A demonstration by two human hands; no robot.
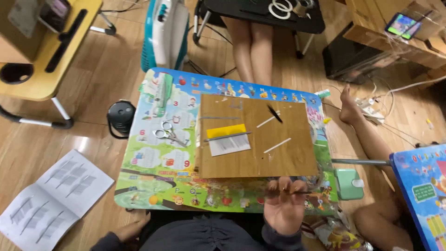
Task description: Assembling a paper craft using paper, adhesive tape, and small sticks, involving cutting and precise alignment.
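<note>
The right hand (284, 209) is raised at the near edge of the table (144, 186), fingers curled, pinching a thin dark stick (299, 192) that pokes out to the right; the hand seems to press a clear plastic wrap (316, 179) too, though that is hard to tell. The left hand (131, 230) is low at the bottom edge, off the table, near the person's dark clothing; its fingers are mostly hidden, so I cannot tell whether it grips anything. The table top is a bright children's print with numbers, fruit and letters on blue and green. On it lies a brown board (258, 148), just beyond the right hand. On the board sit a yellow card (226, 130) over a white slip (229, 144) with grey lines, a grey strip (227, 136) across them, two white sticks (277, 145) and a black pen (274, 114). Scissors (166, 131) lie on the table left of the board, and a green-and-white packet (160, 90) sits at the far left corner. A mint-green box (349, 184) is at the table's right edge. An open booklet (51, 200) with grey text lies on the floor to the left.
</note>
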